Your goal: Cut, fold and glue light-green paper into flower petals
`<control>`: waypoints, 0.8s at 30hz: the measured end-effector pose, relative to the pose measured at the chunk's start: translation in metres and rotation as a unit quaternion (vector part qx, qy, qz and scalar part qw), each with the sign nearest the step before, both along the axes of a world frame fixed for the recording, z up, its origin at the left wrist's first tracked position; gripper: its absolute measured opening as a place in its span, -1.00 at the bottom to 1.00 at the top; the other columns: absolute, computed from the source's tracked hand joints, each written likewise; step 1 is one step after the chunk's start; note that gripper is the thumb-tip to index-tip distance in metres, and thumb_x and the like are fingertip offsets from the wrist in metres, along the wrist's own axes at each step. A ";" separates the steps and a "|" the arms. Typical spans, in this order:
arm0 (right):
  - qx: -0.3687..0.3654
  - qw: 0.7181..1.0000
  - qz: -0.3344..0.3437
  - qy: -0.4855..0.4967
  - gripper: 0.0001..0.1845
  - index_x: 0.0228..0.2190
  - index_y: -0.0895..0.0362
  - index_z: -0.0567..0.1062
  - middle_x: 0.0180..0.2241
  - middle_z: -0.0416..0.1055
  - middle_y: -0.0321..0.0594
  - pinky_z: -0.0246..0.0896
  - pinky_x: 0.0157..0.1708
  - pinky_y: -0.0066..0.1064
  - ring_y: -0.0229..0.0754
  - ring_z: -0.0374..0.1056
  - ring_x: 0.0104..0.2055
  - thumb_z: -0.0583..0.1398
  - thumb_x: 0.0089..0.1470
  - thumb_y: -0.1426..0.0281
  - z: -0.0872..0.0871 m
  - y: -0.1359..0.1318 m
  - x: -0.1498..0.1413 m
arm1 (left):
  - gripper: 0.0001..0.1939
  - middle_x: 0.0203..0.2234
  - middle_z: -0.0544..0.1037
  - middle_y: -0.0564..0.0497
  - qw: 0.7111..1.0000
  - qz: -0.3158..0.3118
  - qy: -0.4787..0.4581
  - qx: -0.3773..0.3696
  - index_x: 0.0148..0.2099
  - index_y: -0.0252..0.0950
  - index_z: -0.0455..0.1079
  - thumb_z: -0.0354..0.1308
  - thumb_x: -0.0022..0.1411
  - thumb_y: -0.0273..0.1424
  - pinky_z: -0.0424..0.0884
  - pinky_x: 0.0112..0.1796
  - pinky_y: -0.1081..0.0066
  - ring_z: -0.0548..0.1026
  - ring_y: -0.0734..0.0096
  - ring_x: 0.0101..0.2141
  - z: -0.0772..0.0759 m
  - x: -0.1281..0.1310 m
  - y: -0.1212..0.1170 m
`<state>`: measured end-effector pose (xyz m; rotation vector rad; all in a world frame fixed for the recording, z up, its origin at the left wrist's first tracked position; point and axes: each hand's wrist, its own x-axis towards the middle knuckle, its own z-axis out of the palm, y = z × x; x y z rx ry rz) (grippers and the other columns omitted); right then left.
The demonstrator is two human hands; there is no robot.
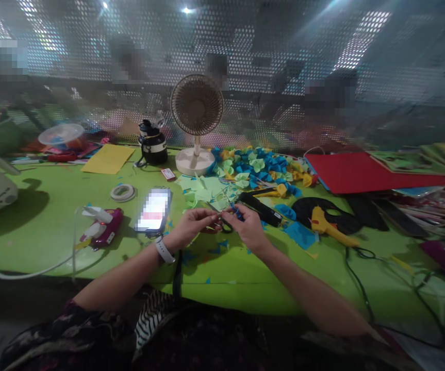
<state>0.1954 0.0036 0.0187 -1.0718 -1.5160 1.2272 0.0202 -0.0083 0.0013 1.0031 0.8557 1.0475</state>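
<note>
Both my hands meet above the green table [44,226], just in front of a heap of light green paper pieces [202,191]. My left hand [191,226], with a white watch on its wrist, is closed in a pinch on something small I cannot make out. My right hand [247,224] is closed around scissors [226,222] with a dark loop handle and a bit of blue at the fingers. Small blue paper scraps [216,250] lie on the table under my hands.
A phone [153,210] lies left of my hands, beside a pink device [104,229] and a tape roll [122,192]. A desk fan [196,123] and black bottle [151,143] stand behind. Blue, green and yellow folded paper shapes [261,167], a yellow glue gun [328,226], a black tool [263,207] and red paper [365,172] lie right.
</note>
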 end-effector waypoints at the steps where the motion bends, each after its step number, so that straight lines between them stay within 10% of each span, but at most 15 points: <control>1: -0.001 1.000 -0.009 0.001 -0.60 -0.44 0.16 0.45 -0.54 0.29 -0.34 0.08 -0.53 -0.48 -0.34 0.12 -0.54 0.30 -0.13 0.07 0.001 0.000 0.000 | -0.69 -0.43 0.60 -0.02 1.000 -0.003 0.002 0.001 -0.30 -0.33 0.52 0.38 -0.03 -0.21 0.51 -0.31 0.38 0.55 0.45 -0.44 -0.001 0.000 0.000; 24: 0.066 0.997 -0.022 -0.043 -0.62 -0.41 0.14 0.41 -0.52 0.26 -0.34 0.07 -0.49 -0.46 -0.31 0.12 -0.51 0.19 0.03 0.06 0.007 0.001 0.005 | -0.61 -0.31 0.63 -0.12 1.000 0.005 0.001 -0.002 -0.24 -0.38 0.51 0.37 -0.03 -0.19 0.52 -0.27 0.34 0.60 0.28 -0.29 0.002 -0.003 0.000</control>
